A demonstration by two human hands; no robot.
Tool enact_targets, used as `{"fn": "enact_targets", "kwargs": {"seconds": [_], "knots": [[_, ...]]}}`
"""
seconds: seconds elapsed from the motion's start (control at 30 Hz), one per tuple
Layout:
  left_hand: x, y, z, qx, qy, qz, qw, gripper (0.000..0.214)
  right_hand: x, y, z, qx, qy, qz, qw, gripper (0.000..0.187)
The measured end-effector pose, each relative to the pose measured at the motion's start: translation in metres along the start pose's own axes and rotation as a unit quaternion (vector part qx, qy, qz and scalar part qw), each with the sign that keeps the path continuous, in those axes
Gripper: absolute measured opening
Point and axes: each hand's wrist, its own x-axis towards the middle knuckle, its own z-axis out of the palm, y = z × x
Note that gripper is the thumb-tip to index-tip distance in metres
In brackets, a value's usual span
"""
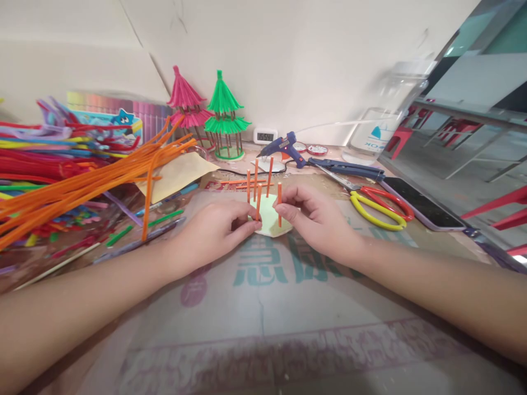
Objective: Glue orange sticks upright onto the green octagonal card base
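Note:
Between my hands lies a pale green rounded base [269, 222], with several thin orange sticks [269, 176] standing up from it. At its left edge, my left hand [224, 225] has thumb and forefinger closed on the base, right by the foot of a front stick [258, 204]. On the opposite side, my right hand [315, 214] pinches another upright orange stick [279, 200] between thumb and forefinger. Whether this stick's lower end touches the base I cannot tell. The remaining fingers of both hands are curled.
Bundled orange pipe cleaners [94, 184] and other colours crowd the left. Behind stand pink [187, 93] and green [224, 101] pagoda models, a small clock [265, 135] and a blue glue gun [286, 147]. Scissors [376, 208], a phone [420, 203] and a clear bottle [381, 120] lie rightward.

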Motion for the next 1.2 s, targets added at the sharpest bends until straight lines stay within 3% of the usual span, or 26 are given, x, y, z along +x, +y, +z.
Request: {"fn": "enact_targets", "kwargs": {"seconds": [0.4,1.2], "knots": [[0.0004,-0.0014,0.0008,0.036,0.007,0.022,0.999,0.021,-0.0012,-0.0055,-0.003,-0.095,-0.029,-0.044,0.994,0.005],[0.0018,0.0005,-0.0008,0.059,0.011,0.03,0.998,0.022,-0.0004,-0.0026,-0.0029,-0.118,-0.046,-0.053,0.991,0.01]]}}
